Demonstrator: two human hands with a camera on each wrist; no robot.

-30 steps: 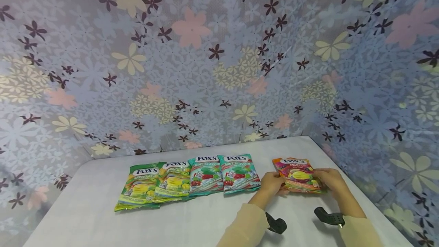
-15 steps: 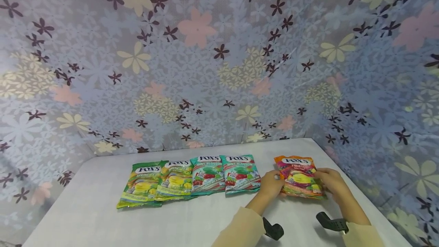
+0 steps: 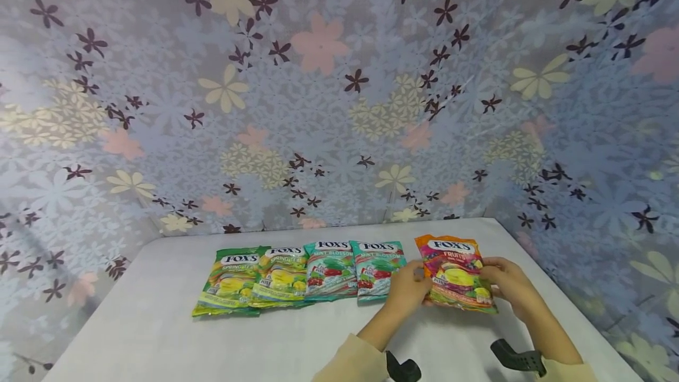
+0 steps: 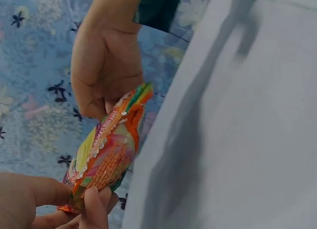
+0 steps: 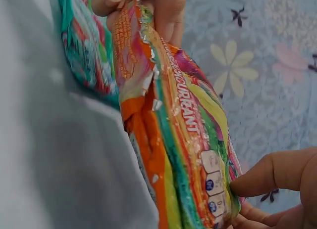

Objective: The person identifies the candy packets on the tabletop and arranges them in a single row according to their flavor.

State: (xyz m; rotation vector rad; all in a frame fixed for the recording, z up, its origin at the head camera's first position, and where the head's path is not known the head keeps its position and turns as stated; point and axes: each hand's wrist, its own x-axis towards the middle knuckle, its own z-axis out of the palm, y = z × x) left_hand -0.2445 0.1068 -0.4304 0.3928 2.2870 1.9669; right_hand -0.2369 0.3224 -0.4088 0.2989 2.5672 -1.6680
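Note:
An orange Fox's Fruits candy bag point(image 3: 453, 273) is held between both hands at the right of the table. My left hand point(image 3: 408, 286) pinches its left edge, thumb and fingers on either face in the left wrist view. On the opposite edge my right hand point(image 3: 511, 285) grips the bag, its thumb on the printed front in the right wrist view. The bag's lower edge shows above its shadow on the white cloth. Left of it lies a teal Mint Blossom candy bag point(image 3: 375, 270), partly overlapped by my left hand.
Another teal Mint Blossom bag point(image 3: 330, 270) and two green-yellow Spring Tea bags, one in the middle point(image 3: 281, 279) and one at the left end point(image 3: 229, 285), continue the row. A flowered curtain point(image 3: 339, 105) stands behind the white table point(image 3: 239, 349).
Both hands have raised the orange candy bag off the table and tilted it up, shifting it slightly left toward the row. The head view has turned a little.

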